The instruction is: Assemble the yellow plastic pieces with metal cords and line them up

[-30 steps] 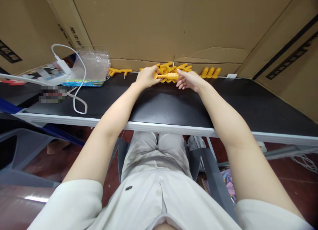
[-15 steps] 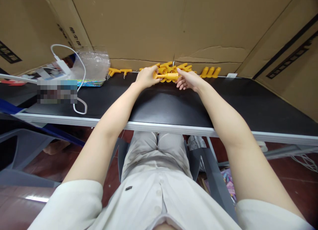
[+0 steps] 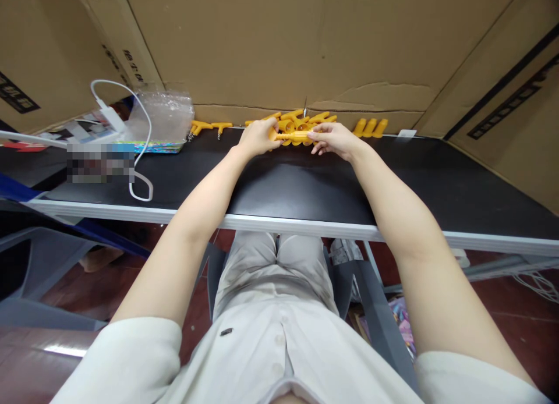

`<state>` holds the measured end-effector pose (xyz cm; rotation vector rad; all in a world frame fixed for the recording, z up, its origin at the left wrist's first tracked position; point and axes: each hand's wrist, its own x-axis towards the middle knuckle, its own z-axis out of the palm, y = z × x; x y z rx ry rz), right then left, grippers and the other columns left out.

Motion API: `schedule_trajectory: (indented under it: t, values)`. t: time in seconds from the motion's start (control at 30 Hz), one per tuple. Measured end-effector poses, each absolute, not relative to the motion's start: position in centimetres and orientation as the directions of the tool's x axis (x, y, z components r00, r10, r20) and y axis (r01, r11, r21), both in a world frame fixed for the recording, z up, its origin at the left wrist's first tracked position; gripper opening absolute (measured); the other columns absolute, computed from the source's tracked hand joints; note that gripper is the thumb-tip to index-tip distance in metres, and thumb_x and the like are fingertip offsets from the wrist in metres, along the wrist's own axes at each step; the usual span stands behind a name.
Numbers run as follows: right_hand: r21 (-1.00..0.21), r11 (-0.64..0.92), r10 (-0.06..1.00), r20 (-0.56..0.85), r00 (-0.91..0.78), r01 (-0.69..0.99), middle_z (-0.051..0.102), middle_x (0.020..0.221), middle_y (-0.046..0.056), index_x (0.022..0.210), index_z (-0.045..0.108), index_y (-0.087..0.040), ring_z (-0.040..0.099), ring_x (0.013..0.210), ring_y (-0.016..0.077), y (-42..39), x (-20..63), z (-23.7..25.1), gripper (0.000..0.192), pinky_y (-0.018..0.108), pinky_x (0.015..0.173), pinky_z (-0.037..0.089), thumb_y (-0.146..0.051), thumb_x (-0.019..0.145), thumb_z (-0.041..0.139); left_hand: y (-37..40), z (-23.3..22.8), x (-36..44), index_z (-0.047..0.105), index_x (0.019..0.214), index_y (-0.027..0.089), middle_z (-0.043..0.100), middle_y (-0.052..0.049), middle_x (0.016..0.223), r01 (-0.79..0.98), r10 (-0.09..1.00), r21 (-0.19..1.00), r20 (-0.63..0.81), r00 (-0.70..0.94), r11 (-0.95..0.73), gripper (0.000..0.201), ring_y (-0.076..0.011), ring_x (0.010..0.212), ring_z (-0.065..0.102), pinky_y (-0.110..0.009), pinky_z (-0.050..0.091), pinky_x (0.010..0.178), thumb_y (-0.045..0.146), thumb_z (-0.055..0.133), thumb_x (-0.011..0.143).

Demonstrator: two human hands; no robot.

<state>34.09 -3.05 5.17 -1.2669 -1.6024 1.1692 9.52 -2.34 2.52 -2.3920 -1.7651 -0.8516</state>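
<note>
My left hand is closed around the handle end of a yellow corkscrew. A ribbed yellow sleeve lies in line with it, pinched at its right end by the thumb and fingers of my right hand. Both hands are just above the black tabletop, and how far the two parts overlap is hard to see. Right behind them is a pile of yellow handles and sleeves, partly covered by the hands. Two yellow T-handled corkscrews with metal spirals lie to the left. Three yellow sleeves stand in a row to the right.
Cardboard walls close off the back and sides of the black table. On the left are a clear plastic bag, a white cable and a colourful packet. A small white piece lies at the back right.
My right fingers have closed in on the sleeve's right end, with the hand turned slightly palm down. My left hand keeps its hold with hardly any movement.
</note>
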Motion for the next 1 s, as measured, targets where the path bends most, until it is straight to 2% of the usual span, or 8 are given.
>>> schedule_trajectory:
  t: [0.13,0.3,0.47,0.6,0.77,1.0]
  values:
    - [-0.951,0.098,0.977,0.037,-0.21,0.292,0.074,0.079,0.001,0.088,0.062,-0.018,0.065,0.052,0.0087,-2.9,34.1,5.1,0.024,0.017,0.049,0.05,-0.015,0.098,0.084,-1.4,1.9,9.1,0.075,0.118,0.023,0.077,-0.006,0.101,0.868,0.851,0.3,0.475,0.223,-0.395,0.038,-0.029,0.103,0.07,-0.035,0.052,0.095,0.032,0.078,0.082]
    - [-0.94,0.103,0.973,0.027,-0.231,0.325,0.076,0.08,0.005,0.089,0.066,-0.018,0.06,0.05,0.0082,-2.5,34.4,5.0,0.025,0.019,0.049,0.049,-0.031,0.1,0.086,-1.3,1.8,9.0,0.075,0.122,0.02,0.077,-0.008,0.104,0.87,0.848,0.292,0.479,0.226,-0.397,0.042,-0.0302,0.104,0.07,-0.037,0.053,0.096,0.03,0.077,0.081]
    - [-0.942,0.102,0.97,0.023,-0.241,0.321,0.077,0.079,0.007,0.095,0.07,-0.018,0.059,0.05,0.0093,-2.0,34.7,4.6,0.029,0.02,0.049,0.052,-0.042,0.101,0.084,-1.2,1.7,8.9,0.075,0.121,0.022,0.077,-0.007,0.101,0.859,0.837,0.296,0.493,0.238,-0.418,0.041,-0.0283,0.102,0.07,-0.036,0.053,0.095,0.03,0.077,0.081]
    - [-0.947,0.09,0.974,0.018,-0.227,0.309,0.077,0.078,0.007,0.105,0.072,-0.019,0.061,0.05,0.0106,-1.4,34.7,4.0,0.04,0.022,0.051,0.056,-0.057,0.1,0.082,-1.4,1.9,9.0,0.075,0.121,0.021,0.077,-0.007,0.102,0.865,0.843,0.291,0.483,0.236,-0.408,0.04,-0.0276,0.102,0.07,-0.035,0.052,0.094,0.031,0.077,0.082]
    - [-0.95,0.056,0.975,-0.015,-0.222,0.309,0.077,0.078,0.006,0.112,0.071,-0.02,0.067,0.052,0.0131,-1.4,34.7,4.1,0.051,0.021,0.048,0.054,-0.069,0.099,0.077,-1.9,2.1,9.1,0.075,0.12,0.02,0.077,-0.007,0.103,0.868,0.851,0.294,0.471,0.233,-0.4,0.039,-0.0274,0.102,0.069,-0.035,0.052,0.094,0.031,0.076,0.083]
    - [-0.955,0.054,0.977,-0.01,-0.213,0.292,0.079,0.092,0.008,0.107,0.07,-0.019,0.075,0.062,0.0144,-2.4,35.3,5.2,0.052,0.021,0.054,0.057,-0.069,0.097,0.079,-1.7,2.0,9.0,0.074,0.117,0.02,0.076,-0.006,0.1,0.869,0.854,0.304,0.472,0.22,-0.391,0.036,-0.0258,0.098,0.067,-0.033,0.051,0.092,0.031,0.076,0.083]
